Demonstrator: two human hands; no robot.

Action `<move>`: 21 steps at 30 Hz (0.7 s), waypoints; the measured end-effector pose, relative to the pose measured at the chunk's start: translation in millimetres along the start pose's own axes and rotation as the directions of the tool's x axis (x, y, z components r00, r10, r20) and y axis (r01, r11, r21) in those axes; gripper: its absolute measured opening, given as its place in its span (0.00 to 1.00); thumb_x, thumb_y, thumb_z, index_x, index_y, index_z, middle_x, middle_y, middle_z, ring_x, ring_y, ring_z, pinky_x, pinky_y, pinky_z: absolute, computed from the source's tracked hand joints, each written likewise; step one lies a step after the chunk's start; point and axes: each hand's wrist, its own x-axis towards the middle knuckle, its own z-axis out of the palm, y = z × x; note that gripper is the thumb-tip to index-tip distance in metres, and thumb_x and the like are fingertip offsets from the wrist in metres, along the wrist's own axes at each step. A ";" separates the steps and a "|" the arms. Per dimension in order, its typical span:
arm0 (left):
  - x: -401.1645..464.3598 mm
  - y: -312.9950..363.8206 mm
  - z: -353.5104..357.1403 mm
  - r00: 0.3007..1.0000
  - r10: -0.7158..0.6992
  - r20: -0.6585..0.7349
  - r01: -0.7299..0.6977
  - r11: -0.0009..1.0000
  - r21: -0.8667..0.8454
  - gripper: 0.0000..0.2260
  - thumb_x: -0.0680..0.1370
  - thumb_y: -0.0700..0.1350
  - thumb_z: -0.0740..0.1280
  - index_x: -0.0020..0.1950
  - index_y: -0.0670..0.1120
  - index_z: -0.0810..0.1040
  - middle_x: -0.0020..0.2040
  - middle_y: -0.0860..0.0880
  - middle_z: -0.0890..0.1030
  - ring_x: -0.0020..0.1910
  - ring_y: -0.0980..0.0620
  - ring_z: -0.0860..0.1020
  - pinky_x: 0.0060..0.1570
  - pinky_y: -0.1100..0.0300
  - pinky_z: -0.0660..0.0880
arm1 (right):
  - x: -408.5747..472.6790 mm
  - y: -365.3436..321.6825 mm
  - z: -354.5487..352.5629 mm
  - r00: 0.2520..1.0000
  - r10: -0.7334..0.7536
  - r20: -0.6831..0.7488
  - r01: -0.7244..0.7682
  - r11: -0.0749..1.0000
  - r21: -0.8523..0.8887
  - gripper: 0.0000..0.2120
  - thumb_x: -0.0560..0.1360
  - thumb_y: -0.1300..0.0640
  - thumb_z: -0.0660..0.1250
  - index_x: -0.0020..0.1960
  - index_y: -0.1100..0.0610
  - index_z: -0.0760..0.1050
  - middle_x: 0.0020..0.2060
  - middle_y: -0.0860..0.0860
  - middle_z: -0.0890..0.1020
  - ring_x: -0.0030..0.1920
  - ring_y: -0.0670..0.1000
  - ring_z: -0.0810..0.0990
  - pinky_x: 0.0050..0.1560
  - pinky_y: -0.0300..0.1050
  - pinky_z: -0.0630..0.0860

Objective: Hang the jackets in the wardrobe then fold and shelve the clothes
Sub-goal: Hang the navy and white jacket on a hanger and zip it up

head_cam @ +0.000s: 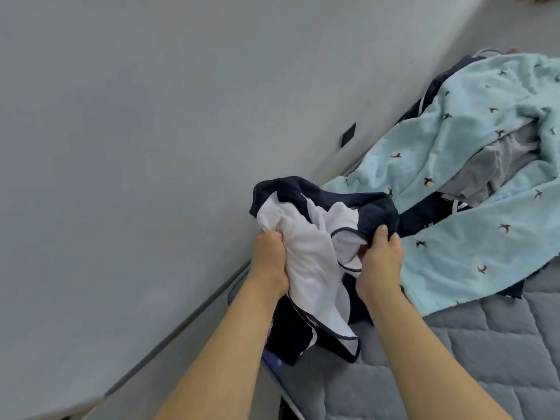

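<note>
Head view: a pale grey wall (151, 116) fills the left of the frame, with a small dark rectangular plate (349, 135) set into it near the bed. Just right of the wall, the left hand (269, 259) grips a bunched fold of white cloth, fingers curled tight round it. That cloth belongs to a navy and white garment (315, 237), which is crumpled and held up between the 2 hands above the near edge of the bed; its navy part arches over the top, and a white flap with dark trim hangs down below the hands. The right hand (380, 259) pinches the garment's navy edge, thumb on top and fingers curled beneath. Below and to the right lies a grey quilted mattress (454, 359). Farther right, spread across the mattress, a light blue garment (472, 177) printed with small dark birds lies rumpled on top of other clothes: a grey piece (497, 165) shows in its middle, and dark navy cloth (424, 213) pokes out beneath it, close to the right hand.
</note>
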 end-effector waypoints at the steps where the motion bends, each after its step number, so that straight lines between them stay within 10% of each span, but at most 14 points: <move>1: -26.0 14.6 -11.9 1.000 0.020 -0.023 -0.021 0.999 -0.025 0.15 0.74 0.44 0.59 0.49 0.42 0.85 0.48 0.41 0.86 0.48 0.42 0.85 0.47 0.46 0.82 | -25.0 -14.0 6.0 0.998 -0.037 0.051 0.039 0.999 -0.032 0.09 0.83 0.50 0.57 0.50 0.51 0.74 0.49 0.48 0.80 0.53 0.51 0.79 0.55 0.48 0.77; 12: -287.6 82.1 -182.9 0.915 0.171 -0.365 -0.303 0.889 -0.343 0.17 0.78 0.42 0.59 0.59 0.34 0.79 0.58 0.34 0.81 0.57 0.35 0.80 0.61 0.41 0.74 | -328.9 -67.0 58.1 0.761 -0.014 0.648 0.069 0.996 -0.060 0.08 0.82 0.50 0.59 0.54 0.50 0.75 0.46 0.46 0.81 0.46 0.48 0.79 0.47 0.40 0.76; 21: -497.5 3.0 -351.7 0.638 0.095 -0.765 -0.571 0.725 -0.386 0.12 0.67 0.43 0.63 0.47 0.40 0.77 0.45 0.39 0.78 0.47 0.41 0.77 0.52 0.47 0.73 | -579.7 19.4 4.3 0.147 0.396 0.907 0.005 0.916 -0.401 0.23 0.72 0.44 0.73 0.60 0.55 0.71 0.50 0.52 0.82 0.49 0.53 0.84 0.53 0.53 0.80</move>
